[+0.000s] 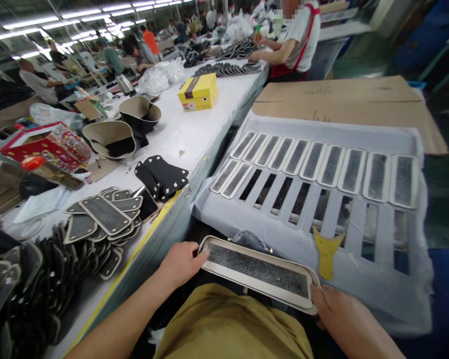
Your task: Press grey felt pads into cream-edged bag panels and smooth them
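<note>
Both hands loaded. Left hand (183,264) pinches one short end of the cream-bordered panel (254,271), thumb over the rim; right hand (331,301) is closed round the opposite end, some fingers hidden. Panel sits in front of the grey slotted board (377,294), on my side of it, dark strip facing up, right end lower in view. Can't tell if it touches the board's near edge.

On the board: cream-framed strips (377,175) fill the far row plus two places at the left of the next row; dark slots show beside those. Yellow notched piece (327,254) lies on the board's near part, just beyond my right hand. Grey curved strap (250,239) shows between panel and board; attachment unclear. Left of the board: white workbench (224,99), with a heap of dark tabs (107,214) and a phone (145,202) by its edge.

Risks, my read: panel is held by its ends only, so unequal wrist turn could twist or bow it. Right knuckles swinging toward the board could shove the yellow piece. Strap could catch on the board's edge if the panel drags. Left thumb slipping inward could mark the strip. Elbow swinging wide left could topple the tabs.
</note>
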Action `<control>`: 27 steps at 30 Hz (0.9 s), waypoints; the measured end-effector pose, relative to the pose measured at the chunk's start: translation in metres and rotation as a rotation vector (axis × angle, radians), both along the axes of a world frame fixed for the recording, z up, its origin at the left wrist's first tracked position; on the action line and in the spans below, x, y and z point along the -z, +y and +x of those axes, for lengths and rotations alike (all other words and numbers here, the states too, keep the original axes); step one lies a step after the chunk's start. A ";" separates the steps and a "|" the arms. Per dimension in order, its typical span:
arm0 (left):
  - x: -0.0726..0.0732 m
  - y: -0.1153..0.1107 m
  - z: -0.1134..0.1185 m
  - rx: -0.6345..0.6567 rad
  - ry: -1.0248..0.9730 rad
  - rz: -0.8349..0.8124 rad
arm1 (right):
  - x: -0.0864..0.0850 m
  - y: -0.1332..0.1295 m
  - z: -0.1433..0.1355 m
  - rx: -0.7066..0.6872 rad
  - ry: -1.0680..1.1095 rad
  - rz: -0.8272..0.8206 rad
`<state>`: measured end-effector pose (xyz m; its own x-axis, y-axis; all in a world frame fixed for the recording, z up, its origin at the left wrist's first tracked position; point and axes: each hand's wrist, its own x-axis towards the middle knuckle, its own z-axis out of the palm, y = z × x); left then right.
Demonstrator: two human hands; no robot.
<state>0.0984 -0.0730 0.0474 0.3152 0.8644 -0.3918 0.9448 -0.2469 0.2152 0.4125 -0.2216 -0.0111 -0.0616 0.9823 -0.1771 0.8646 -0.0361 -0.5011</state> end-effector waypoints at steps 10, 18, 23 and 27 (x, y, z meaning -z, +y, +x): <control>0.017 0.007 -0.014 0.078 0.038 -0.110 | -0.035 0.011 0.003 0.673 0.779 -0.656; 0.019 0.008 -0.014 0.100 0.064 -0.019 | -0.041 0.017 -0.024 0.236 -0.243 -0.354; 0.027 0.013 -0.015 0.146 -0.046 0.035 | -0.054 0.032 -0.021 -0.029 -0.394 -0.461; 0.038 0.029 -0.016 0.215 -0.301 0.012 | -0.058 0.035 -0.014 0.056 -0.293 -0.405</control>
<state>0.0827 -0.0441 0.0097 0.5892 0.7703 -0.2439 0.7662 -0.4369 0.4713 0.3986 -0.1864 0.0473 0.0987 0.8312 -0.5471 0.9580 -0.2282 -0.1738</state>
